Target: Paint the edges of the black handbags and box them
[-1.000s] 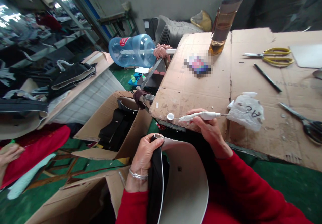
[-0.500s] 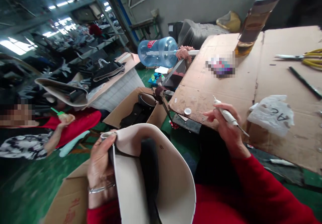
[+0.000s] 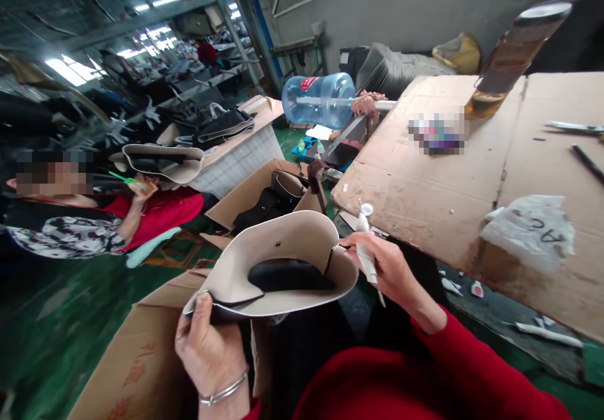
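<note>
A boot shaft [image 3: 292,237], cream inside and black outside, hangs in front of me with its wide mouth facing up. My left hand [image 3: 212,351], a silver bangle on its wrist, pinches the left end of the rim between thumb and fingers. In my closed right hand [image 3: 391,269] is a slim white glue tube [image 3: 366,256], a thin spike showing at its lower end. The fingertips of that hand also touch the right end of the shaft's rim. The shaft's outer side is mostly hidden.
To the right stands a cardboard-covered table [image 3: 425,206] with a crumpled plastic bag [image 3: 533,231], scissors [image 3: 573,128] and a brown-liquid bottle [image 3: 509,61]. Open cardboard boxes [image 3: 141,344] sit below. At left a co-worker [image 3: 70,231] holds a green-tipped bottle [image 3: 134,184].
The boot shaft has swung to lie crosswise, its mouth now turned up. My right hand came down and left from over the table to its right rim, still holding the tube.
</note>
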Tool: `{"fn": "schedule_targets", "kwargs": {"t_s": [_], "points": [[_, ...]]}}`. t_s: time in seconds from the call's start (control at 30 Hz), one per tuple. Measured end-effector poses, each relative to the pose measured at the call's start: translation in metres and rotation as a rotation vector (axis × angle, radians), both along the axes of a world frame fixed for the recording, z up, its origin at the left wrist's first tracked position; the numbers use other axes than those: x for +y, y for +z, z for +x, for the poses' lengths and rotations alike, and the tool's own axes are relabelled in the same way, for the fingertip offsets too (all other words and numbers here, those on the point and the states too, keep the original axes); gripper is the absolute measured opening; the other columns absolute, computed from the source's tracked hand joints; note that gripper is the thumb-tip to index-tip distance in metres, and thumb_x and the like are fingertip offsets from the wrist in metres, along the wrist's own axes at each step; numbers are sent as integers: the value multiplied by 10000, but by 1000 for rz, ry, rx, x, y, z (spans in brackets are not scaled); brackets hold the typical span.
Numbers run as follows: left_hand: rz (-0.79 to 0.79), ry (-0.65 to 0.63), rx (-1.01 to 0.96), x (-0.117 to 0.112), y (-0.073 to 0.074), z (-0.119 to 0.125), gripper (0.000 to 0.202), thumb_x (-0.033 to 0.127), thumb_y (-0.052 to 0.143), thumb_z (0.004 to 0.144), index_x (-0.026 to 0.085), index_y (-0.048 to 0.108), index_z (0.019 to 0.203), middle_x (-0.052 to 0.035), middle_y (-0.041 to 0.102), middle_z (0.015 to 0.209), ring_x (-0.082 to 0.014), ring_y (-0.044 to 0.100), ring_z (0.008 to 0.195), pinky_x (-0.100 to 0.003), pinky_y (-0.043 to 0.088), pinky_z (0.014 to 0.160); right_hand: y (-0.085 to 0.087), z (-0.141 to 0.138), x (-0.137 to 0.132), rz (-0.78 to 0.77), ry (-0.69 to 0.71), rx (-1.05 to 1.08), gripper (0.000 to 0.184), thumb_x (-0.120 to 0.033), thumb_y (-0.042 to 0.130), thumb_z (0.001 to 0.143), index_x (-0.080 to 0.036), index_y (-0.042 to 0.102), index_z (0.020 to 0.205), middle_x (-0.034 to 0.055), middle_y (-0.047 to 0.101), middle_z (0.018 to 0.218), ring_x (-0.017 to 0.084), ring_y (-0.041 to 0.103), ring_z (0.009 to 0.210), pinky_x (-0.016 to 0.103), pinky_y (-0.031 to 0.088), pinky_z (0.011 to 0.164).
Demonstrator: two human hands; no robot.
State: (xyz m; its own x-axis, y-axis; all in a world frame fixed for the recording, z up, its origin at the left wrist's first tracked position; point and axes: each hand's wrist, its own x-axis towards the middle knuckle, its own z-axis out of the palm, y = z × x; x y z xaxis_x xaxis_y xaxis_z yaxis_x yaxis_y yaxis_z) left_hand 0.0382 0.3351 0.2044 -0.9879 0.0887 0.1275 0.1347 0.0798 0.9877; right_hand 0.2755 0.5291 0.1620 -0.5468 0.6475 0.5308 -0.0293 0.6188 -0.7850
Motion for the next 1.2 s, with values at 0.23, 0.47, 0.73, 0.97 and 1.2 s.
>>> {"fn": "schedule_targets", "kwargs": {"t_s": [0.23, 0.47, 0.73, 0.97, 1.2], "points": [[104, 121, -91, -2, -5, -6, 250, 362, 824, 742, 199, 721, 901, 18, 714, 905, -208, 672, 915, -306, 557, 822, 0, -16, 1, 122, -11, -193, 238, -281, 649, 1019, -247, 649, 1255, 86, 748, 1102, 266, 650, 939, 396, 536, 863], [342, 85, -264, 2, 0, -4, 186, 264, 834, 753, 224, 737, 906, 69, 749, 897, -154, 689, 885, -267, 558, 879, 26, -42, 12, 292, 49, -418, 398, -228, 770, 905, -246, 611, 1270, 64, 761, 1032, 285, 660, 959, 351, 511, 784], [143, 81, -132, -16, -12, -8, 246, 359, 823, 783, 214, 755, 969, 32, 745, 918, -175, 673, 871, -272, 531, 838, 17, -55, -5, 295, 101, -542, 272, -88, 653, 892, -237, 629, 1117, 33, 762, 927, 246, 720, 812, 301, 458, 643], [-236, 18, 169, -37, -6, -9, 192, 372, 776, 843, 239, 769, 981, 22, 745, 946, -199, 651, 915, -257, 482, 872, 2, -42, -8, 176, 202, -412, 306, -111, 561, 947, -225, 593, 1230, 76, 746, 1011, 239, 703, 847, 327, 535, 726], [-273, 111, 203, -42, -17, -17, 280, 410, 790, 810, 192, 765, 984, -8, 740, 898, -204, 652, 830, -297, 502, 788, -13, -24, -15, 73, 264, -288, 339, -145, 565, 979, -252, 562, 1301, 87, 706, 1163, 218, 721, 926, 308, 587, 798]]}}
